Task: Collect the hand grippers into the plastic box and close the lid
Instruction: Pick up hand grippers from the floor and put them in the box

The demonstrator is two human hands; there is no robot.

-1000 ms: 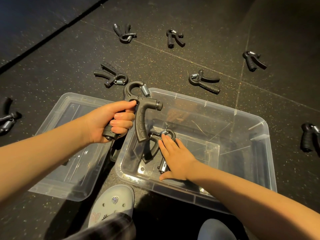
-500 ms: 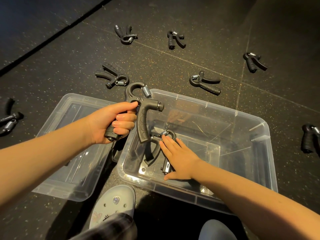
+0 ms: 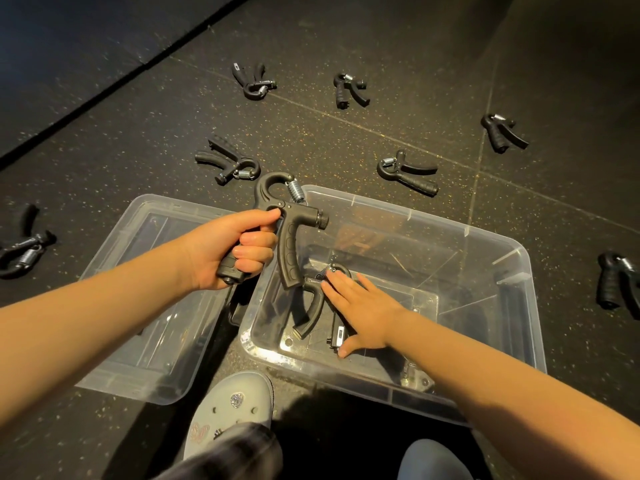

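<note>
A clear plastic box (image 3: 516, 271) stands open on the dark floor. My left hand (image 3: 228, 247) grips one handle of a black hand gripper (image 3: 291, 233) over the box's left rim. Inside the box lies another hand gripper (image 3: 310, 306); my right hand (image 3: 360, 306) rests flat on it with straight fingers. The clear lid (image 3: 138, 306) lies to the left of the box. Several more hand grippers lie on the floor: one (image 3: 228, 164) just beyond the lid, one (image 3: 408, 174) beyond the box, others farther off.
Further hand grippers lie at the far back (image 3: 254, 83), (image 3: 348, 90), at the back right (image 3: 502, 133), the right edge (image 3: 616, 285) and the left edge (image 3: 24, 247). A grey clog (image 3: 232, 407) is at the box's near side. A darker mat strip runs along the upper left.
My left hand has carried its hand gripper slightly right toward the box. My right hand stays on the gripper inside the box, barely shifted.
</note>
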